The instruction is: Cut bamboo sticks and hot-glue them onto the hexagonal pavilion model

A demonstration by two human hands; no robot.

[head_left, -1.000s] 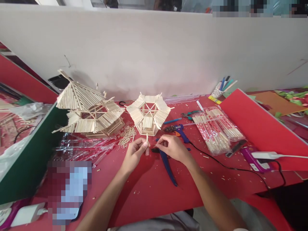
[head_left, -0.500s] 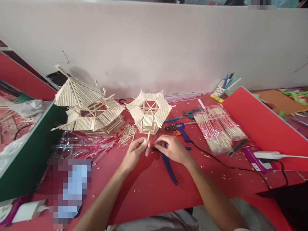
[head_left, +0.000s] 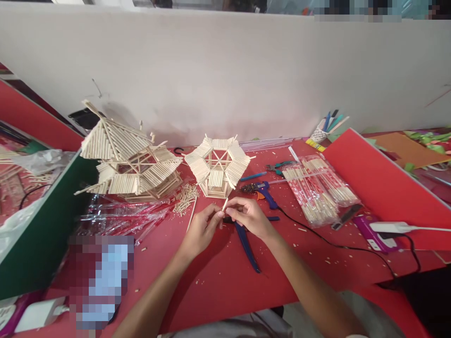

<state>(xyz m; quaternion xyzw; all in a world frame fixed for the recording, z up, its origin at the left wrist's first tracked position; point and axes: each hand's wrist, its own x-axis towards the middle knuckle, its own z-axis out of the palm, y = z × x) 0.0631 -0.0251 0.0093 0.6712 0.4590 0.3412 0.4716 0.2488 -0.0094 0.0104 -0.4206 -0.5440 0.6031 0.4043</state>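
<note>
My left hand [head_left: 202, 232] pinches a short piece of wooden stick [head_left: 224, 204], which points up and slightly right. The closed fingertips of my right hand [head_left: 248, 217] meet the same piece from the other side. Under my right hand lies a cutting tool with blue handles [head_left: 248, 248], its jaws partly covered by the fingers. Just beyond both hands stands a six-sided model [head_left: 237, 162] built of sticks, with an open centre. A longer stick [head_left: 192, 213] lies by my left hand, near a pile of cut stick pieces [head_left: 185, 198].
A larger stick pavilion [head_left: 120, 141] stands at left above crumpled plastic wrappers [head_left: 120, 213]. A blue glue gun [head_left: 266, 193], its cord and bagged chopsticks [head_left: 313, 190] lie at right. A pen cup [head_left: 319, 131] is at the back. Green [head_left: 45, 220] and red [head_left: 384, 188] boards flank the table.
My hands have come together: the right fingers moved left onto the stick piece. The piece shifted slightly right and tilted. A longer stick beside my left hand now shows more fully.
</note>
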